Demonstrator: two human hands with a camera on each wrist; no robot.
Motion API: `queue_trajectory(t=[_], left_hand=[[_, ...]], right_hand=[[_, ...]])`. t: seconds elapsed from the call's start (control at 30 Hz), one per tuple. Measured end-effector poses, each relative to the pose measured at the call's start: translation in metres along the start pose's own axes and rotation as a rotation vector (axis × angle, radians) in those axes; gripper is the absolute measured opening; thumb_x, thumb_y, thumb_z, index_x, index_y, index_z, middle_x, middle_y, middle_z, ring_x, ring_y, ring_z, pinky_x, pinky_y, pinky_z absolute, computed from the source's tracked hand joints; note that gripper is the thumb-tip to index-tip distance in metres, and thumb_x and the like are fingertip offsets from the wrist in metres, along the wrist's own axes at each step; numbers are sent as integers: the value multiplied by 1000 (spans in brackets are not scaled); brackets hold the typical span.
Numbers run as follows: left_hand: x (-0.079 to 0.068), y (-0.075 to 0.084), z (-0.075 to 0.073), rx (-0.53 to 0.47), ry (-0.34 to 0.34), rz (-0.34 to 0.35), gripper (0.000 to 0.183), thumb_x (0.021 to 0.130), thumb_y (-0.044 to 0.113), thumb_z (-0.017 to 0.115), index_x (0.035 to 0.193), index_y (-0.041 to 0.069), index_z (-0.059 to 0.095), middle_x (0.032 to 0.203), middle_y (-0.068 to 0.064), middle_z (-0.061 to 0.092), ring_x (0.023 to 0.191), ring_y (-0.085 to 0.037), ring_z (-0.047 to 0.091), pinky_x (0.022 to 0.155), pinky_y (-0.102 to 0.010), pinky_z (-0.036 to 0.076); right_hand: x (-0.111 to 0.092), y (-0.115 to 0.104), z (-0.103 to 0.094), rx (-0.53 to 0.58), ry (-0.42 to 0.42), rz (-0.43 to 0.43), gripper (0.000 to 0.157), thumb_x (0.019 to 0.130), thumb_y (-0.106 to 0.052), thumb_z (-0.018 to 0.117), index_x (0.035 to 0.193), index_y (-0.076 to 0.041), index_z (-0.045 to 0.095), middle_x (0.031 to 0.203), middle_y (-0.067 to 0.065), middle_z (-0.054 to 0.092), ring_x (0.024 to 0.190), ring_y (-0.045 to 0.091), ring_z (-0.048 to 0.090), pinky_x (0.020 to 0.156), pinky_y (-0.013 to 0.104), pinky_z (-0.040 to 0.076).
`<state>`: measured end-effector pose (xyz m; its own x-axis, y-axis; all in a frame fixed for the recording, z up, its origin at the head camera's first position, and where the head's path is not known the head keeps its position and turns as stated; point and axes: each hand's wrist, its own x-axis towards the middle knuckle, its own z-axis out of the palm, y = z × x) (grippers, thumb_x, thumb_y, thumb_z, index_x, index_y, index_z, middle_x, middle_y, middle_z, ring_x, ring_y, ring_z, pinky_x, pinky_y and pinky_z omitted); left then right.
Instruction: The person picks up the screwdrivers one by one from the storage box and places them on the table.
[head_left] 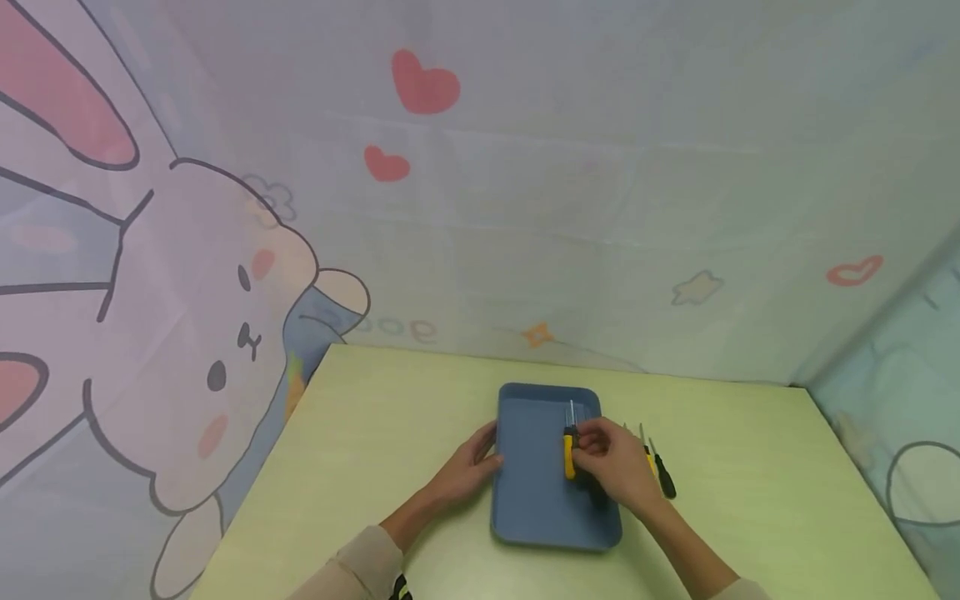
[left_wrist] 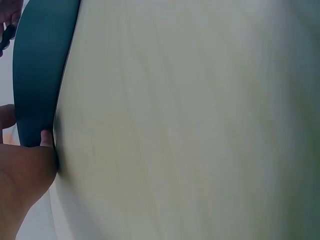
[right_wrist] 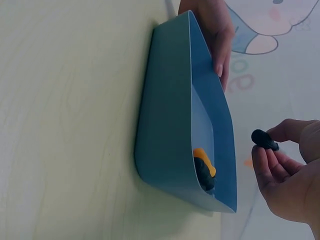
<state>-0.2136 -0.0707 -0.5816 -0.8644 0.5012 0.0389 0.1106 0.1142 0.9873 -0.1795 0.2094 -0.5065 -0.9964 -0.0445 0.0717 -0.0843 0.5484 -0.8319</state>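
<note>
A blue tray [head_left: 532, 492] lies on the table. My left hand [head_left: 467, 468] holds its left side, with the thumb at the rim and fingers along the outer wall. Over the tray's right part, my right hand [head_left: 617, 458] pinches a screwdriver by its black handle [right_wrist: 264, 140], raised above the rim in the right wrist view. Inside the tray lie a yellow-handled screwdriver [head_left: 570, 457] and a dark-handled one [right_wrist: 204, 174]. My right hand partly hides them in the head view. Thin metal shafts point toward the tray's far end.
Right of the tray, several more screwdrivers lie on the pale yellow-green table [head_left: 765, 492], among them a black-handled screwdriver [head_left: 665, 481] and one with yellow on its handle, partly behind my right hand. A printed cloth [head_left: 562, 208] hangs behind the table's far edge.
</note>
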Motion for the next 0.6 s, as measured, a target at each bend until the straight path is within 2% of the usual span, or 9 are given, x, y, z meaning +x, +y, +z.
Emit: queue_trajectory(t=[0.23,0.6], left_hand=[[-1,3,1,-2,1,19,66,110,3,49,165,-9,15,172,-28,18,160,-40,17,129,-51,18],[-2,2,2,-5,6,1,66,110,3,49,165,-9,15,172,-27,18,160,-39,17,129,-50,18]], right_hand=[[-1,-3,-17,-18,15,2,30,91,-5,81,119,0,71,101,7,70,89,19,68,77,25,59],[-11,7,-27,-13,18,28,30,92,-6,80,119,0,71,101,8,71,90,20,71,75,25,59]])
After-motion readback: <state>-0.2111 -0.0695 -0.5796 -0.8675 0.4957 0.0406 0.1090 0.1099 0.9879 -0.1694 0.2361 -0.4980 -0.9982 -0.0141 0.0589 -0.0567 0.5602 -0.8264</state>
